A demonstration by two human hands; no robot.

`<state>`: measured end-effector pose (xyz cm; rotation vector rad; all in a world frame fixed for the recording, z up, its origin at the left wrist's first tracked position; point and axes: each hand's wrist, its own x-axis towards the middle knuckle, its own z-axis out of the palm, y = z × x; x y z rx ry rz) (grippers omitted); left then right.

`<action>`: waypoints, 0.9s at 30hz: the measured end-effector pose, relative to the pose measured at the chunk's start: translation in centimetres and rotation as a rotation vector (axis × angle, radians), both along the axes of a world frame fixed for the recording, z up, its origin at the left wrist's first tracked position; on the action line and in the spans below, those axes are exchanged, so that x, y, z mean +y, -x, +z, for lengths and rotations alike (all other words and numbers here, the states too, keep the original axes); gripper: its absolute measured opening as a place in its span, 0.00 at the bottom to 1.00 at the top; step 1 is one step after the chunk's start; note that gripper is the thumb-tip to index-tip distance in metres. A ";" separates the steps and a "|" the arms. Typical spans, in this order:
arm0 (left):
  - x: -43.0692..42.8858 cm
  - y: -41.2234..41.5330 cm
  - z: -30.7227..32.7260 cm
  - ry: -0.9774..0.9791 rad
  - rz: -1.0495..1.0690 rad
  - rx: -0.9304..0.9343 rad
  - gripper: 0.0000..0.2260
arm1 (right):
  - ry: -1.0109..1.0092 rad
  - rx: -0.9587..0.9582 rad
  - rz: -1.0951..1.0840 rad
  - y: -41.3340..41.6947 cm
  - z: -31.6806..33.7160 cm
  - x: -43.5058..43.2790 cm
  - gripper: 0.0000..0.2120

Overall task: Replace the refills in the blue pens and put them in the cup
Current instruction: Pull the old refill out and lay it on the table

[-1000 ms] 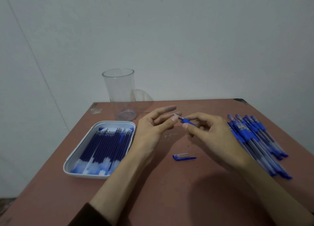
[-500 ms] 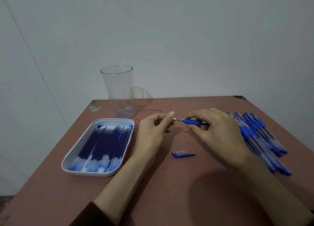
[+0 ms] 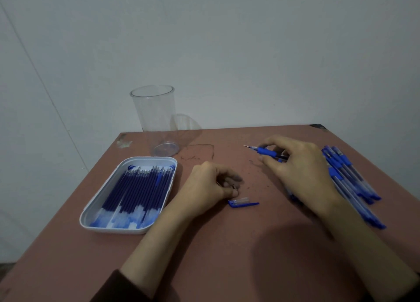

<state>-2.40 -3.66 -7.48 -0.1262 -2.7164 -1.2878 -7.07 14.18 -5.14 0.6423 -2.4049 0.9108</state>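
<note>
- A reddish-brown surface (image 3: 227, 256) stands against a pale wall (image 3: 227, 51).
- A clear cup (image 3: 154, 117) stands upright at the far left corner.
- A white tray (image 3: 118, 230) of blue refills (image 3: 136, 192) lies along the left edge, just nearer than the cup.
- The right hand (image 3: 302, 165), towards the far right, has its fingers curled round an uncapped blue pen (image 3: 266, 152), tip pointing at the left edge.
- The left hand (image 3: 209, 183) rests mid-surface, fingers curled downward; whether they pinch anything cannot be told.
- A blue cap (image 3: 243, 203) lies flat just beside the left hand.
- A pile of blue pens (image 3: 350, 179) lies along the right edge, partly hidden by the right wrist.
</note>
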 end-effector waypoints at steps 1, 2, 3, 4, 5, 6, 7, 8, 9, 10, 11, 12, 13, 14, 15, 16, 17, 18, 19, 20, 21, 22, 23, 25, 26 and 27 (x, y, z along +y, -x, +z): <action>0.1 0.0 0.0 -0.035 -0.011 -0.012 0.14 | -0.004 0.002 -0.002 0.0 0.0 0.0 0.06; 0.2 0.1 -0.1 -0.064 -0.016 -0.022 0.15 | -0.005 0.005 -0.003 0.0 0.0 0.0 0.06; 0.2 0.1 -0.2 -0.093 -0.022 -0.031 0.15 | -0.006 0.008 -0.004 0.1 0.0 0.0 0.06; 0.2 0.2 -0.1 -0.116 -0.028 -0.041 0.16 | -0.008 0.007 -0.004 0.1 0.0 0.0 0.06; 0.2 0.2 0.0 -0.138 -0.035 -0.051 0.17 | -0.009 0.004 -0.002 0.1 -0.1 0.0 0.06; 0.1 0.3 0.0 -0.162 -0.044 -0.063 0.17 | -0.009 -0.001 0.001 0.1 -0.1 0.0 0.06; 0.0 0.4 0.0 -0.193 -0.051 -0.080 0.18 | -0.012 -0.005 0.002 0.2 -0.1 0.0 0.06; -0.1 0.4 -0.1 -0.230 -0.056 -0.096 0.18 | -0.019 -0.006 0.003 0.2 -0.1 0.0 0.06; -0.1 0.5 -0.2 -0.274 -0.048 -0.104 0.17 | -0.026 -0.005 0.006 0.2 -0.1 0.1 0.06; -0.1 0.5 -0.2 -0.322 -0.024 -0.093 0.16 | -0.034 0.001 0.012 0.1 0.0 0.1 0.06; 0.0 0.5 -0.3 -0.378 0.020 -0.059 0.15 | -0.050 0.013 0.019 0.1 0.0 0.1 0.06; 0.1 0.6 -0.3 -0.438 0.068 -0.014 0.14 | -0.080 0.031 0.028 0.0 0.0 0.1 0.06; 0.1 0.7 -0.2 -0.482 0.099 0.027 0.12 | -0.120 0.052 0.043 0.0 -0.1 0.1 0.06; 0.2 0.7 0.0 -0.488 0.113 0.057 0.10 | -0.157 0.073 0.066 -0.1 -0.2 -0.1 0.06; 0.2 0.6 0.3 -0.474 0.113 0.077 0.09 | -0.186 0.089 0.094 -0.1 -0.3 -0.2 0.06; 0.2 0.5 0.5 -0.454 0.110 0.091 0.07 | -0.210 0.102 0.119 -0.1 -0.4 -0.4 0.05; 0.2 0.3 0.7 -0.432 0.111 0.097 0.06 | -0.227 0.119 0.133 -0.1 -0.6 -0.5 0.06; 0.1 0.2 0.8 -0.408 0.117 0.105 0.05 | -0.234 0.141 0.135 0.0 -0.7 -0.4 0.06; 0.1 0.1 0.9 -0.395 0.127 0.112 0.05 | -0.233 0.160 0.130 0.1 -0.7 -0.3 0.06; -0.1 0.1 0.9 -0.378 0.142 0.119 0.05 | -0.228 0.168 0.118 0.2 -0.6 -0.1 0.07; -0.3 0.1 0.9 -0.358 0.165 0.123 0.05 | -0.226 0.161 0.102 0.4 -0.6 0.0 0.07; -0.5 0.2 0.9 -0.317 0.185 0.134 0.05 | -0.227 0.147 0.088 0.6 -0.6 0.1 0.07; -0.6 0.2 1.0 -0.243 0.199 0.153 0.05 | -0.229 0.136 0.081 0.8 -0.6 0.2 0.07; -0.2 0.0 1.1 -0.051 0.195 0.215 0.09 | -0.242 0.130 0.097 0.8 -0.7 0.1 0.06; 0.1 -0.1 1.1 0.013 0.180 0.254 0.11 | -0.250 0.129 0.108 0.7 -0.7 -0.1 0.06; 0.4 -0.3 1.2 0.056 0.167 0.291 0.11 | -0.253 0.128 0.117 0.6 -0.8 -0.2 0.06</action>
